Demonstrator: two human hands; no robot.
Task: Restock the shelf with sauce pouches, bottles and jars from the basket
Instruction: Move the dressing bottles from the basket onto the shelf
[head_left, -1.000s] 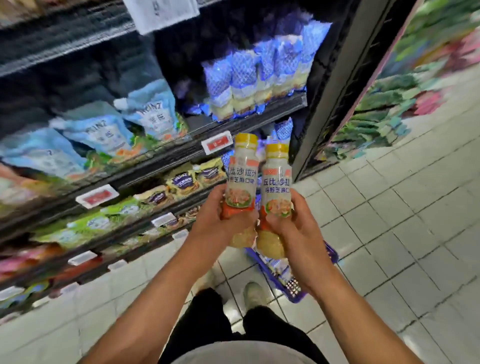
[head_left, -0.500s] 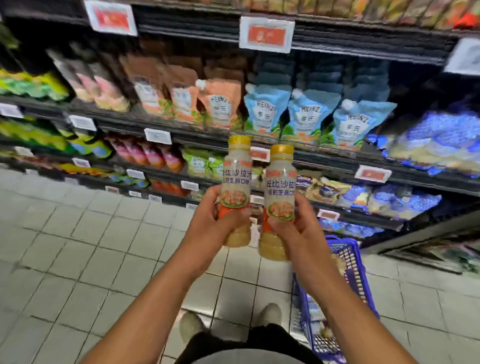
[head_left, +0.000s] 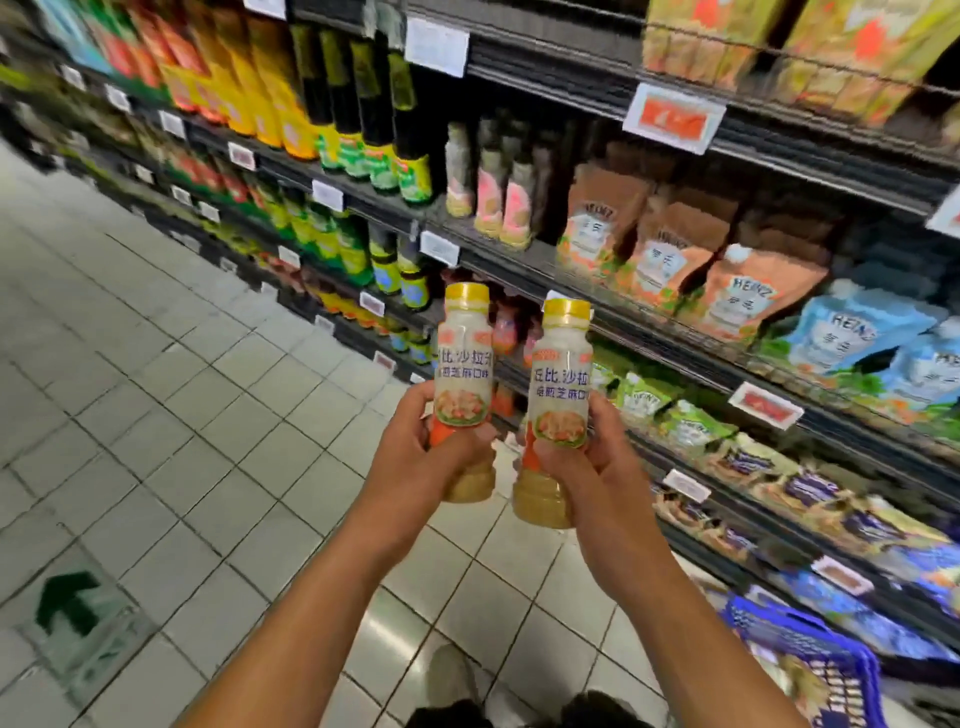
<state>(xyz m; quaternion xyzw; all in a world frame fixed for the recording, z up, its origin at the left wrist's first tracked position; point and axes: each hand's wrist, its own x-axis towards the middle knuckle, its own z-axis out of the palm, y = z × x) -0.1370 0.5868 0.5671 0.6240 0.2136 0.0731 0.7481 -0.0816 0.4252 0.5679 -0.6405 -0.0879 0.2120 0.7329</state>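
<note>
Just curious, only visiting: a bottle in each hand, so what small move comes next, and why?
Probably lift the left bottle and right bottle toward the similar pale bottles on the shelf above, beside the brown pouches. The left hand and right hand each grip one; neither shelved yet.

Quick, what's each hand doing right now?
Left hand: closed, holding the left bottle upright.
Right hand: closed, holding the right bottle upright.

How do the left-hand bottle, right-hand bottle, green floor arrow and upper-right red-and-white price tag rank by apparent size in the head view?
1. right-hand bottle and left-hand bottle: look alike, not ranked.
2. red-and-white price tag.
3. green floor arrow.
</note>
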